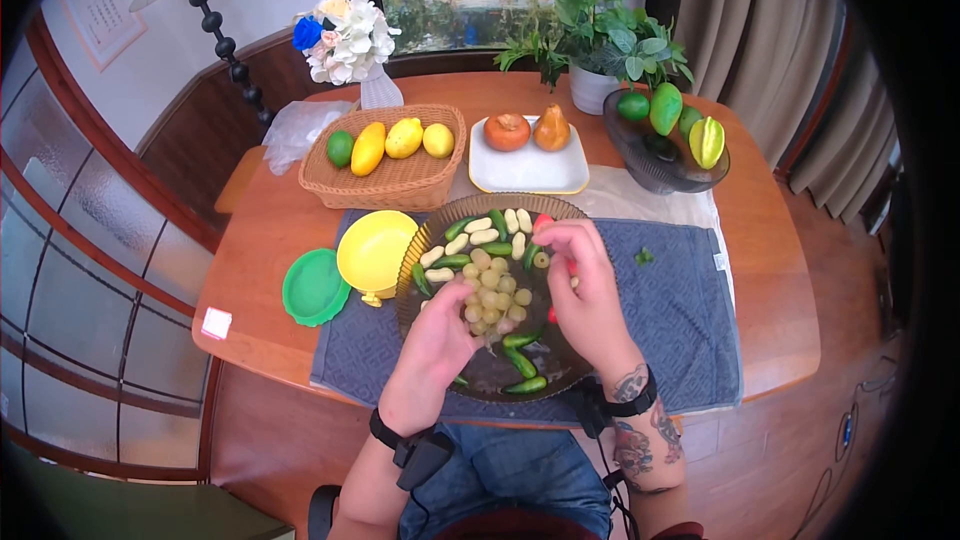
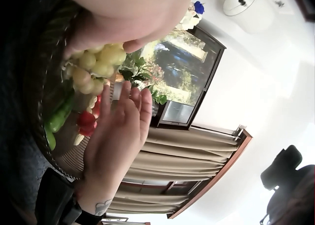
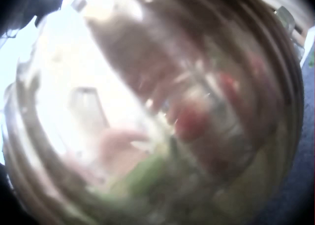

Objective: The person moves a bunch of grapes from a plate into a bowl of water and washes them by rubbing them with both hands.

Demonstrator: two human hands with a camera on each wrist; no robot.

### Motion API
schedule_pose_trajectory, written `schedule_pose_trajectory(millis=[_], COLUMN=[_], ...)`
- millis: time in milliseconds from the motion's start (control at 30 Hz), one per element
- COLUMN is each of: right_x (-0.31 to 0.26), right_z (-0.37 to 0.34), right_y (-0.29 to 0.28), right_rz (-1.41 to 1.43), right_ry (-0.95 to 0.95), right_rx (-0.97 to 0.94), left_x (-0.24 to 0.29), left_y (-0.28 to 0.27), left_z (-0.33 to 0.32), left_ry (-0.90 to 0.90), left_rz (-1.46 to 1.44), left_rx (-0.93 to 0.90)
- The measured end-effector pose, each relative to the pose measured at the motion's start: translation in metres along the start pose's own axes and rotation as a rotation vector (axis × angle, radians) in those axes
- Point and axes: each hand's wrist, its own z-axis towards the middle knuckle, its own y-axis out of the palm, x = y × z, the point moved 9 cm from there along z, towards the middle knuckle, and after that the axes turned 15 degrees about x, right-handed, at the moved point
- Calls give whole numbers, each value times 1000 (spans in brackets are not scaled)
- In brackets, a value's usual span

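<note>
My left hand (image 1: pixel 438 340) holds a bunch of pale green grapes (image 1: pixel 492 292) over the brown see-through bowl (image 1: pixel 478 390). Its thumb lies along the bunch, and most of its other fingers are hidden behind it. To the right of the grapes, my right hand (image 1: pixel 585 290) hovers with loosely bent fingers, its fingertips close to the bunch in the left wrist view. In the bowl lie small cucumbers (image 1: pixel 520 362), peanuts (image 1: pixel 480 237) and small red pieces (image 2: pixel 87 122), partly covered by my hands. The right wrist view is blurred, mostly the bowl's ribbed wall (image 3: pixel 275 87).
A yellow bowl (image 1: pixel 378 250) and a green lid-like dish (image 1: pixel 315 287) stand left. Behind are a wicker basket (image 1: pixel 385 190) of fruit, a white tray (image 1: pixel 528 175) and a dark fruit bowl (image 1: pixel 640 155). A blue towel (image 1: pixel 680 330) lies underneath, with a green leaf (image 1: pixel 643 256) on it.
</note>
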Motion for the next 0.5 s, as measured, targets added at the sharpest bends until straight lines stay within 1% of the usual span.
schedule_pose_trajectory(millis=[67,133,167,233,267,333,367,433,467,500], right_x=[0,1,3,16,28,51,55,57,68,69], right_z=[6,10,12,4,1,-19,-24,-29,-33,-35], right_y=[-3,-2,-3,17,17,31,33,37,41,43], right_rz=[-29,-82,-83,-214,-216,-367,-369,-419,-421,-419], right_ry=[29,59,62,40,40,-107,-109,-120,33,35], right_rx=[-28,-107,-110,-408,-404,-535,-535,-478,-527,-531], left_x=[2,8,7,7,7,4,5,2,1,1], left_y=[-2,-2,-4,-5,-6,-11,-11,-15,-16,-14], left_z=[-1,-1,-1,2,1,2,3,4,3,2], left_ry=[29,127,124,130,128,95,96,76,75,80], left_rz=[5,-22,-24,-27,-25,-10,-12,18,15,32], left_rx=[29,18,21,22,19,62,60,68,74,54])
